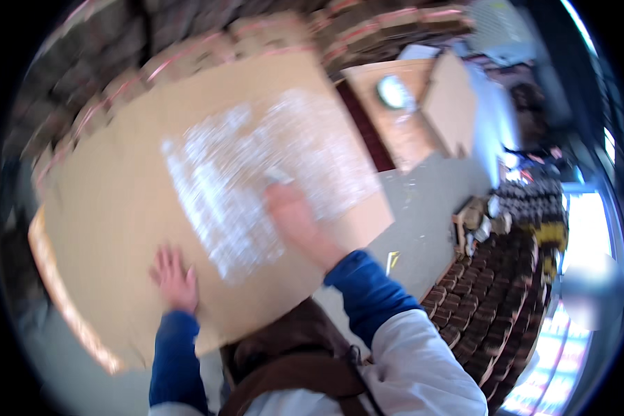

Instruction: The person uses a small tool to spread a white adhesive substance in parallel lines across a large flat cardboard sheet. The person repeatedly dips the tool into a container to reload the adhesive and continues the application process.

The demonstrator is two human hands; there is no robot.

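Note:
A large tan cardboard sheet lies flat in front of me. Across its middle and right spreads a shiny, streaky white patch; blur hides whether this is paste or thin film. My left hand rests palm down on the bare cardboard near its front edge, fingers apart. On the white patch, my right hand is closed, with a small whitish thing at its fingertips. Motion blur keeps me from telling what kind of thing that is.
Brown bundles with pink bands stand along the sheet's far side. Beyond its right edge, a cardboard-topped surface carries a round white-and-green container. Rows of dark brown stacked pieces fill the right, past the grey floor.

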